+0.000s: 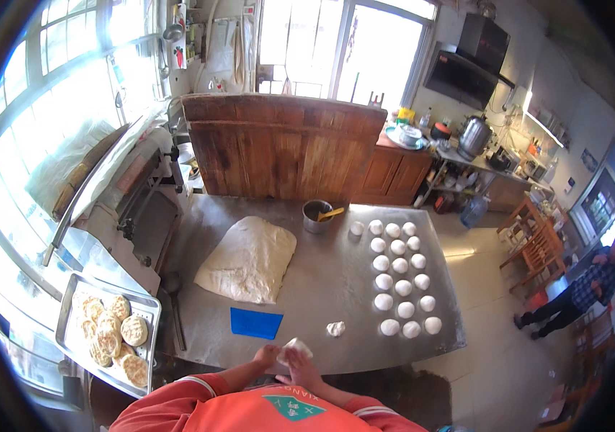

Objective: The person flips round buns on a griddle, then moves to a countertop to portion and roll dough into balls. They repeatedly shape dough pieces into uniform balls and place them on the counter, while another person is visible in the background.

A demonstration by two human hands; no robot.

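At the near edge of the steel worktable, my right hand lies over a piece of dough. My left hand is at the left side of that piece with its fingers curled; whether it grips the dough is unclear. A small dough scrap lies to the right. Beyond my hands rests a blue dough scraper, and behind it a large slab of dough. Several round dough balls stand in rows on the right part of the table.
A metal pot with a yellow-handled utensil stands at the back. On the left are a dark ladle, a tray of browned flatbreads and a dough-rolling machine. A wooden board rises behind. A person stands far right.
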